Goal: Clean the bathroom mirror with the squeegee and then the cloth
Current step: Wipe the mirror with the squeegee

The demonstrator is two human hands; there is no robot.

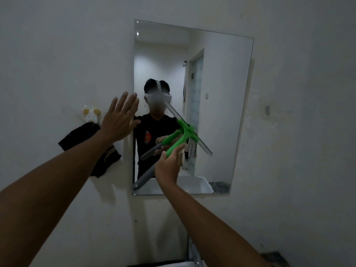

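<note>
A frameless rectangular mirror (221,83) hangs on the white wall. My right hand (168,167) grips the handle of a green squeegee (185,132), whose long blade lies slanted against the glass in the mirror's lower middle. The grey end of the handle sticks out below my fist. My left hand (120,117) is open with fingers spread, its palm at the mirror's left edge and the wall. A dark cloth (81,136) hangs from a hook left of the mirror. The mirror reflects a person in a dark shirt holding the squeegee.
A white and yellow wall hook (91,114) sits above the dark cloth. The white rim of a sink (179,264) shows at the bottom edge. A small mark or fitting (267,109) is on the wall to the right of the mirror.
</note>
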